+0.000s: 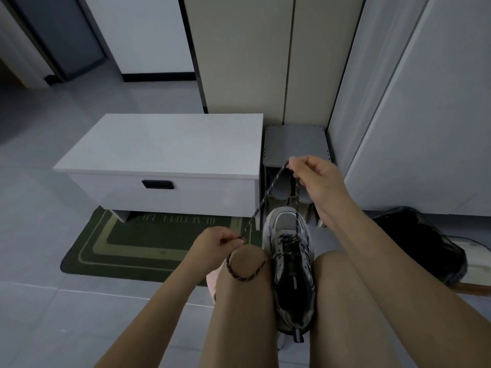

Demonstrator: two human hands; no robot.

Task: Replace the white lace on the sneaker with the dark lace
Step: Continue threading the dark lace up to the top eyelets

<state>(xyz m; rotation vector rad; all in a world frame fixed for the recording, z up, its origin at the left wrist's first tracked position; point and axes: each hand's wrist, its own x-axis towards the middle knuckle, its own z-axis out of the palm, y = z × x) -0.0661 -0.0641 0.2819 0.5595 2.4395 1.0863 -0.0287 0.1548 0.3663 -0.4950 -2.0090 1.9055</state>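
— Dark lace: held how?

— Pinched twice. Higher up, caught between thumb and fingertips of right hand, remaining fingers curled in. Lower down, nipped between thumb and forefinger of left hand, other fingers tucked.

— And between the two pinches?

— Stretched straight, slanting from upper right to lower left. From the right pinch, a second strand dropping straight to the toe end of the sneaker. From the left pinch, slack: looped over the left knee, then across to the near side of the shoe.

— Sneaker itself?

— Wedged between the bare knees, toe pointing away, heel toward the body, opening facing up. Dark crossings already through the eyelets nearest the toe (upper eyelets too dim to read).

— Further out?

— Down on the floor: green mat ahead of the left knee, far edge tucked under a white bench with one dark drawer handle. Just right of the bench, in the far corner of the floor below tall cupboard doors, a grey shoe rack with shoes on its shelves. Toward the right edge of the floor, a crumpled black bag.
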